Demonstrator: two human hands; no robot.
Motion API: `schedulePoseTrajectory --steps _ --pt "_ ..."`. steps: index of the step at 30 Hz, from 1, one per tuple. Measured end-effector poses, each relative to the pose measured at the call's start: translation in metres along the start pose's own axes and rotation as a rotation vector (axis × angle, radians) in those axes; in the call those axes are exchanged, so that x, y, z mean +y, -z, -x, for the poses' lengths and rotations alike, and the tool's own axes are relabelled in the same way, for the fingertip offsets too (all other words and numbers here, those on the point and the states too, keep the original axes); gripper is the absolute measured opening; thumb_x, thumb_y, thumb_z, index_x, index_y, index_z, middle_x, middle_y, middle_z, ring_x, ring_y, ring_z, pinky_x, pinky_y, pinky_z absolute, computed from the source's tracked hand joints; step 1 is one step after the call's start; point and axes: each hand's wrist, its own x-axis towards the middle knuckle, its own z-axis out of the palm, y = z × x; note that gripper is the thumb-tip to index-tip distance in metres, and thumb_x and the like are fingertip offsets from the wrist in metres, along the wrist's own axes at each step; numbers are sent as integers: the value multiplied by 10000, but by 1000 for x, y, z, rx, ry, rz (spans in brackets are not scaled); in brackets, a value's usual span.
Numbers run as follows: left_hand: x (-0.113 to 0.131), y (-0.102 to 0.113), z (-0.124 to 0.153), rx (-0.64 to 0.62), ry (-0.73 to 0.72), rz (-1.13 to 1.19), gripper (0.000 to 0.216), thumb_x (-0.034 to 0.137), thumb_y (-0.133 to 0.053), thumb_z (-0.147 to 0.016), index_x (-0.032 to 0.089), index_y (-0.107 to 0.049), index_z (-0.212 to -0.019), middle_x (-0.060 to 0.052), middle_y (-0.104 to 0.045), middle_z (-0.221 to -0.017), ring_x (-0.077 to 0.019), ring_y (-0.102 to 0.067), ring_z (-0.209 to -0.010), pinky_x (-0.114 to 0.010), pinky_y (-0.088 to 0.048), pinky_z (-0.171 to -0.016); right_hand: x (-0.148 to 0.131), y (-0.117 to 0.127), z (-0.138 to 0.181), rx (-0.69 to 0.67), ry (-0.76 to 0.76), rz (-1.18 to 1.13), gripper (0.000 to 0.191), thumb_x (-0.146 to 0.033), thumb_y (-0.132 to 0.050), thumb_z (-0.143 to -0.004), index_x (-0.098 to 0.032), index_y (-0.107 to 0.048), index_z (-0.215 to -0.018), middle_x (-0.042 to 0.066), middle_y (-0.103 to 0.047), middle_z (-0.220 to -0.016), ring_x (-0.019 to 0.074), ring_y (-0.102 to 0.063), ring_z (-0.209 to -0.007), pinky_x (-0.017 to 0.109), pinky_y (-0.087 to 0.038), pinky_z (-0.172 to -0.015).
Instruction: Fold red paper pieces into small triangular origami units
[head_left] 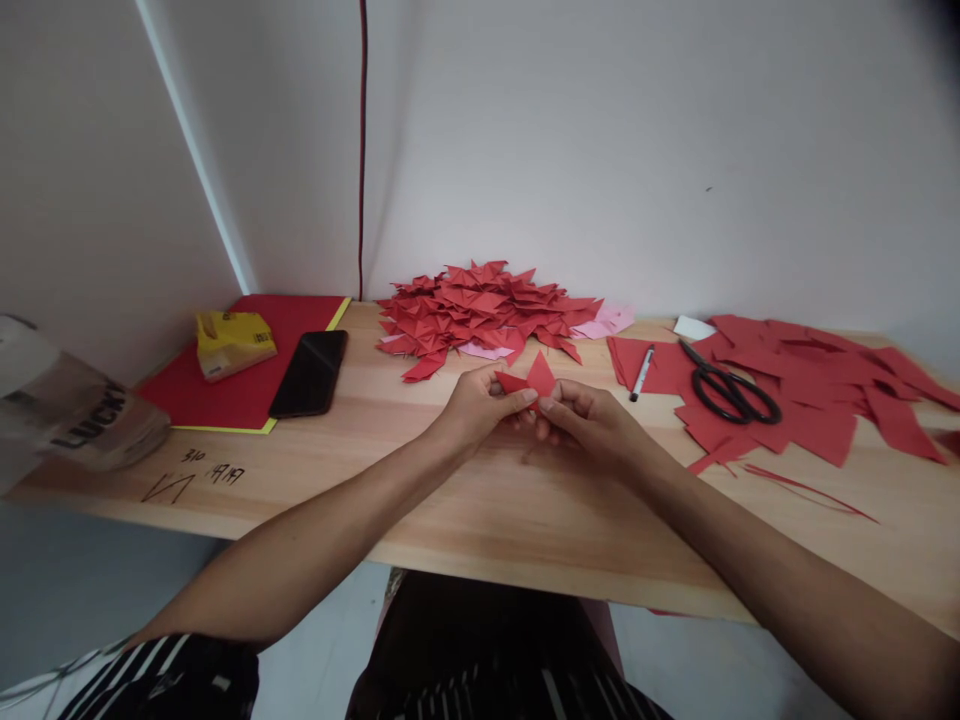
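Observation:
A small piece of folded red paper (541, 374) is held up just above the table, with pointed corners sticking out to the top and left. My left hand (484, 408) pinches its left side between thumb and fingers. On the other side, my right hand (576, 412) grips the lower right part, thumb across the front. The fingertips hide the lower part of the paper. Behind both hands lies a heap of folded red paper pieces (487, 305), with some pink paper (606, 321) at its right.
Black scissors (731, 395) lie on red paper sheets (817, 400) at right, beside a marker (643, 372). Thin red strips (810, 488) lie nearer. At left are a phone (309, 373), a yellow packet (235, 343) on a red sheet (217, 400), and a "LUCKY" container (97, 410).

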Motion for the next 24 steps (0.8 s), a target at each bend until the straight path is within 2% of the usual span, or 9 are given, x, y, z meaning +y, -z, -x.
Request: schedulePoseTrajectory --steps 9,15,24 --pt "0 -1 0 1 -44 3 259 235 -775 -692 113 -560 -770 -10 -645 -625 -84 -591 -525 -203 -454 -520 4 0 -3 37 -12 103 328 -515 -627 -847 -199 -557 -798 11 -661 -686 109 -524 -532 251 -375 -514" --pt "-3 -3 -1 53 2 66 212 148 -732 -699 125 -537 -776 -8 -654 -631 -90 -610 -531 -190 -445 -507 2 -3 -3 126 24 200 288 -472 -620 -834 -218 -528 -734 -27 -583 -585 115 -477 -497 257 -357 -501" --pt "1 -2 1 44 69 135 218 118 -713 -731 138 -520 -832 -19 -680 -682 -108 -650 -556 -192 -463 -518 7 0 -4 114 47 212 310 -479 -582 -860 -230 -483 -704 -33 -557 -565 114 -446 -487 258 -327 -494"
